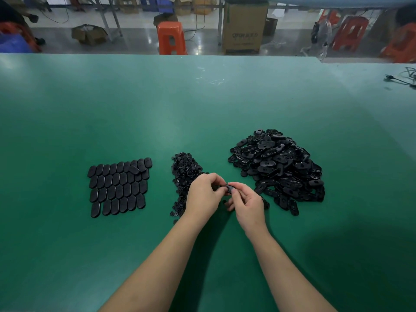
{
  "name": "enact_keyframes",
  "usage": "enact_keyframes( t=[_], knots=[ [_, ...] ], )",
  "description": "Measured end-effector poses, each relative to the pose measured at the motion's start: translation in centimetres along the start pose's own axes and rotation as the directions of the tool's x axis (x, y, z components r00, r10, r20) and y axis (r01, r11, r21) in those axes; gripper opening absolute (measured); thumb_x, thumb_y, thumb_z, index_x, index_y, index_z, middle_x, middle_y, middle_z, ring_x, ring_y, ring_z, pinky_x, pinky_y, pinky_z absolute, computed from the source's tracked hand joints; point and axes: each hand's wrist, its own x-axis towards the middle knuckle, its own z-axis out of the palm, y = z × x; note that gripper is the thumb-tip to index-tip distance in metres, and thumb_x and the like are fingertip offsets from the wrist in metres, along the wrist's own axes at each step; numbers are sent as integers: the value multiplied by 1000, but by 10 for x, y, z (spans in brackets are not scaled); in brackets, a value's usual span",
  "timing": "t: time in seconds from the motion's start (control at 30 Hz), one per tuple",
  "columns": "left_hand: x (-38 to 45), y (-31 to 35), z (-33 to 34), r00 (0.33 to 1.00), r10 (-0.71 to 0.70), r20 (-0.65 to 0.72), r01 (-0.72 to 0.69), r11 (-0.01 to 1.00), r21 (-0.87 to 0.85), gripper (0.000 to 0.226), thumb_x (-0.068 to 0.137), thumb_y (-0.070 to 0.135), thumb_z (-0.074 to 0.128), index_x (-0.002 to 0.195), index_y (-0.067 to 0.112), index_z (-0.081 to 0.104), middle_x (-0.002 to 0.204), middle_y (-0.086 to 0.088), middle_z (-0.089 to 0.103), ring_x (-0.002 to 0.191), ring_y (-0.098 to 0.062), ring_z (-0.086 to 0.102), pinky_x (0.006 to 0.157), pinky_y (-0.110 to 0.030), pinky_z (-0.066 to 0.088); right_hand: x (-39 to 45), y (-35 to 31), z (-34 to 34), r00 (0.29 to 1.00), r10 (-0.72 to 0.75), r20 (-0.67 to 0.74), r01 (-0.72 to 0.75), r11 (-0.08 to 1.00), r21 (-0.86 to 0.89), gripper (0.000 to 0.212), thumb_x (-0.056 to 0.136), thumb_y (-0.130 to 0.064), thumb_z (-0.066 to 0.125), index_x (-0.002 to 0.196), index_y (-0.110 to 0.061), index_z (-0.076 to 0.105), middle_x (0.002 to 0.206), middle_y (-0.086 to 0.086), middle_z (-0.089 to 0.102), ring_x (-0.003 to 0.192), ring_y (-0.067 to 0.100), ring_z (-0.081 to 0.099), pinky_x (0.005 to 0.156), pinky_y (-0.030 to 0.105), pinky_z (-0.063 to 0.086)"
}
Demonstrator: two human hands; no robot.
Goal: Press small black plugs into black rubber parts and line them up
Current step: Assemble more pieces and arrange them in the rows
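Observation:
My right hand (246,202) pinches one black rubber part (230,189) just above the green table (202,109). My left hand (203,194) meets it from the left, fingertips curled against the same part; whether they hold a plug is hidden. Behind my left hand runs a strip of small black plugs (183,171). A big heap of loose rubber parts (279,167) lies to the right. Rows of finished oval parts (119,185) lie flat on the left, one part resting askew on the top row.
Another black part (266,202) pokes out beneath my right hand. A cable (403,78) lies at the table's far right edge. Beyond the far edge stand orange stools (171,38) and a cardboard box (244,25).

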Motion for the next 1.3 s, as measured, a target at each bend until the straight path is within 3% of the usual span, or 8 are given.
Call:
enact_keyframes(
  t=[0.1, 0.23, 0.33, 0.47, 0.67, 1.1, 1.3],
  knots=[
    [3, -1, -2, 988, -129, 82, 141, 978, -151, 18, 80, 23, 82, 93, 26, 70, 83, 7, 71, 69, -8, 62, 69, -24, 50, 0, 1, -1, 1000, -3, 1, 3, 1000, 19, 25, 102, -4, 54, 102, -24, 69, 75, -4, 73, 62, 11, 63, 60, 25, 55],
    [3, -3, -4, 978, -143, 151, 180, 946, -270, 8, 79, 18, 83, 79, 21, 76, 66, 4, 71, 50, -6, 52, 52, -23, 45, 0, 1, -1, 1000, -7, 8, 7, 1000, 15, 20, 101, -5, 57, 101, -21, 68, 73, -4, 70, 63, 11, 62, 60, 25, 54],
    [1, -4, -3, 968, -175, 179, 228, 913, -337, 7, 84, 13, 78, 81, 19, 76, 55, 9, 64, 40, -10, 44, 42, -22, 38, 0, 0, -1, 1000, -4, -5, 4, 1000, -1, 21, 100, -5, 57, 98, -23, 68, 73, -5, 70, 61, 8, 60, 58, 23, 53],
    [0, -2, 0, 974, -173, 148, 208, 938, -278, 6, 84, 17, 77, 79, 21, 75, 62, 6, 69, 43, -12, 48, 43, -25, 42, 1, 0, -1, 1000, -2, -13, 1, 1000, -24, 21, 101, -6, 56, 99, -23, 68, 74, -6, 69, 59, 7, 59, 58, 24, 53],
    [-1, 1, 3, 980, -168, 107, 185, 967, -173, 7, 81, 22, 76, 75, 21, 73, 67, 7, 69, 46, -1, 49, 51, -23, 43, 2, 2, -2, 1000, -7, -14, 6, 999, -34, 22, 101, -5, 55, 99, -22, 68, 77, -6, 70, 58, 6, 59, 57, 23, 53],
    [-8, 13, 3, 994, -96, 59, 101, 992, -72, 9, 85, 22, 71, 80, 15, 68, 75, 1, 70, 54, -16, 60, 60, -35, 56, 1, 4, -4, 999, -38, -20, 37, 998, -42, 21, 99, -10, 61, 95, -29, 69, 88, -5, 74, 79, 11, 67, 73, 36, 56],
    [-10, 12, 9, 999, -16, 47, 16, 1000, 10, 3, 91, 19, 66, 90, 20, 68, 77, 12, 65, 69, -2, 58, 58, -11, 39, 3, 5, -2, 996, -55, -70, 50, 996, -75, 18, 100, -11, 60, 97, -28, 65, 92, -14, 71, 91, 6, 68, 82, 22, 52]
  ],
)
